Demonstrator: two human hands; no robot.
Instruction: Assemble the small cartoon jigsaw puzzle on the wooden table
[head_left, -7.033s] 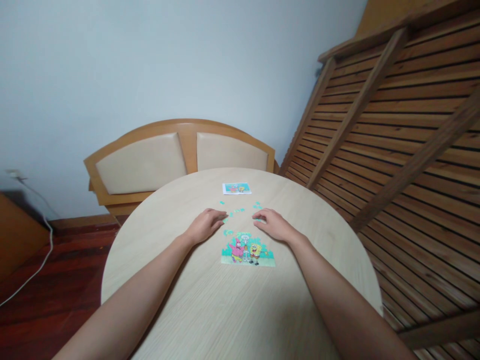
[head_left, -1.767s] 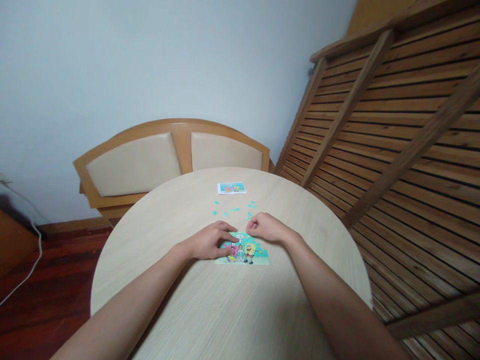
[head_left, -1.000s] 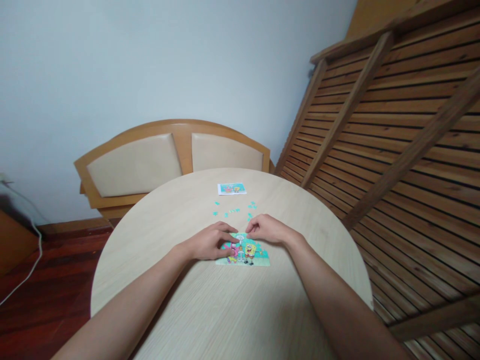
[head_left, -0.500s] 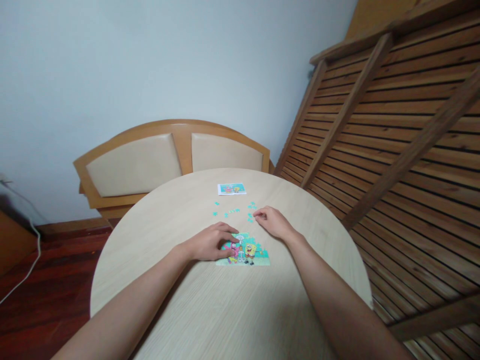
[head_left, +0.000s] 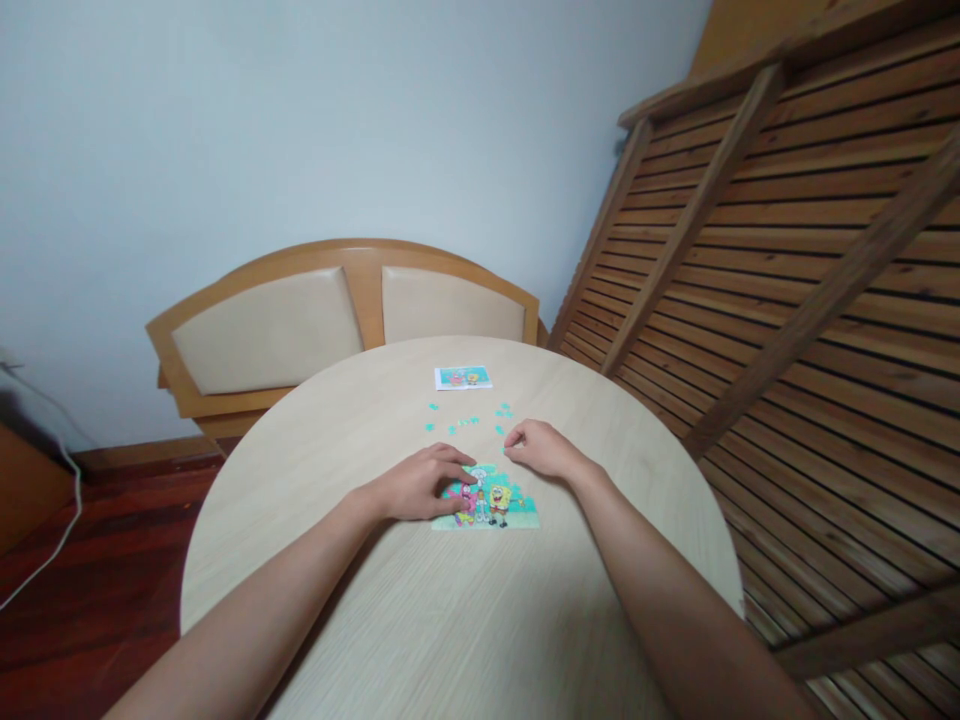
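A partly assembled jigsaw puzzle (head_left: 501, 505) with cartoon figures on a teal ground lies flat on the table, its upper edge uneven. My left hand (head_left: 429, 484) rests over its left side, fingers apart and fingertips on the picture. Just beyond the puzzle's upper right, my right hand (head_left: 541, 447) pinches a small teal puzzle piece (head_left: 505, 451), mostly covered by the fingers. Several loose teal pieces (head_left: 505, 410) lie ahead of that hand, and more loose pieces (head_left: 468, 422) are scattered to their left.
A picture card (head_left: 463, 378) showing the same figures lies farther back on the round wooden table (head_left: 330, 430). Behind the table stands a padded headboard (head_left: 367, 300) against the wall. Slatted wooden panels (head_left: 750, 280) lean at the right. A white cable (head_left: 75, 500) hangs at the left.
My right hand has drawn back slightly toward the puzzle, taking a teal piece from the loose group at the right. The left hand stays in place.
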